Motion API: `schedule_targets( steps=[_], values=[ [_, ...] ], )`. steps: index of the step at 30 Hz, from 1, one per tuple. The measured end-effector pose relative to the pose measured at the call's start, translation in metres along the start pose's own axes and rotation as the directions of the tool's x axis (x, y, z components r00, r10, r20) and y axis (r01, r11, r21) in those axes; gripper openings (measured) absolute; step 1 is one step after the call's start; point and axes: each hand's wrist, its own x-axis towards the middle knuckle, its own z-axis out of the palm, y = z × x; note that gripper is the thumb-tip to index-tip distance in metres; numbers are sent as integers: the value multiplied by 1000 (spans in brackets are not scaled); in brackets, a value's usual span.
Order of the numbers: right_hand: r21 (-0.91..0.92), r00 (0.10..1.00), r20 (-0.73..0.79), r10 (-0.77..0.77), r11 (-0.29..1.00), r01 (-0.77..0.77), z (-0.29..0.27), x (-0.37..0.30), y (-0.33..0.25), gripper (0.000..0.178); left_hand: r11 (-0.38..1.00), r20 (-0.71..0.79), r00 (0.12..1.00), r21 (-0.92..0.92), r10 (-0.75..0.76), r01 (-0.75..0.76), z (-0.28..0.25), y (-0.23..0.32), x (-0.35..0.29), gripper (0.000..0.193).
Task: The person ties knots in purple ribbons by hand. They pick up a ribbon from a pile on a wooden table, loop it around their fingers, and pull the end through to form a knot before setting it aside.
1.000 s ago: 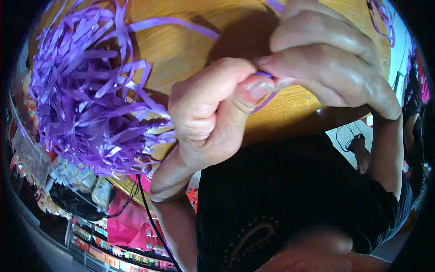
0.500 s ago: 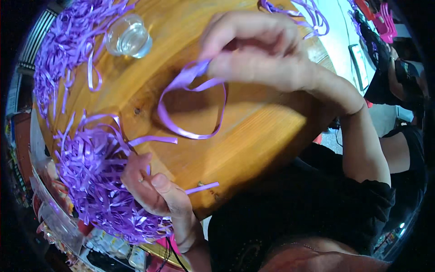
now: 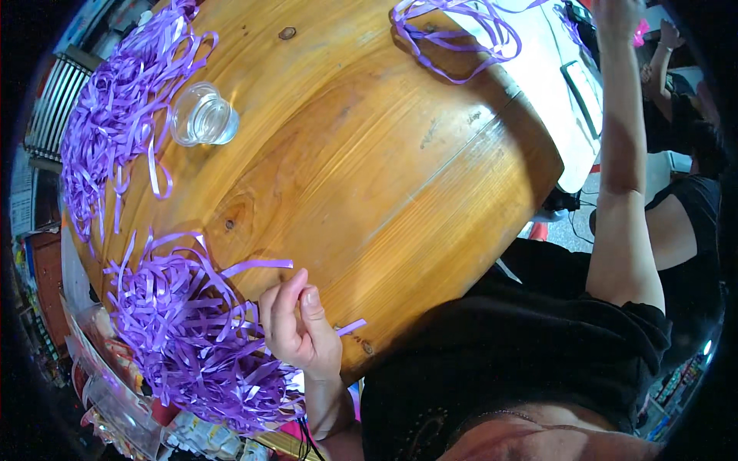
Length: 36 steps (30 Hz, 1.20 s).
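My left hand (image 3: 300, 326) is raised at the table's near left edge, palm up. Its fingers are loosely curled and the thumb stands apart; I see nothing held in it. Beside and behind it lies a large tangled heap of purple ribbon strips (image 3: 188, 330). One loose strip end (image 3: 353, 327) pokes out to the right of the hand. My right arm stretches to the far right, and my right hand (image 3: 619, 11) is cut off by the top edge, its fingers out of sight. A looped bunch of purple ribbon (image 3: 461, 38) lies at the far table edge, left of that hand.
A second purple ribbon heap (image 3: 115, 123) covers the far left of the wooden table (image 3: 369, 184). A clear plastic cup (image 3: 205, 115) stands near it. Past the right edge is a white surface (image 3: 538, 77) with a phone-like dark-edged object (image 3: 582, 98). Another person (image 3: 684, 107) is at the right.
My right hand has swung from over the table to the far right, and the purple ribbon loop has left the middle. My left hand has shifted slightly right.
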Motion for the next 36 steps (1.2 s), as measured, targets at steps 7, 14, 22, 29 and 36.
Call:
schedule_targets(
  steps=[7, 14, 22, 29, 36],
  values=[
    [-220, 879, 330, 343, 934, -282, 60, -97, 50, 17, 999, -10, 1000, 39, 22, -22, 1, 2, 5, 17],
    [-216, 740, 650, 171, 976, -36, 89, -130, 14, 15, 993, -47, 996, 89, 80, -76, 2, 4, 11, 20],
    [-82, 610, 791, 49, 996, 25, 153, -155, -45, 20, 916, -17, 928, 165, 372, -364, 6, -7, 7, 32],
    [584, 212, 726, -654, 749, 313, 280, -231, -130, 15, 842, -55, 849, 172, 526, -510, 13, -1, -1, 37],
    [646, 71, 675, -735, 635, 424, 345, -284, -165, 21, 782, -183, 764, 235, 619, -578, 8, 4, -3, 36]
  ],
)
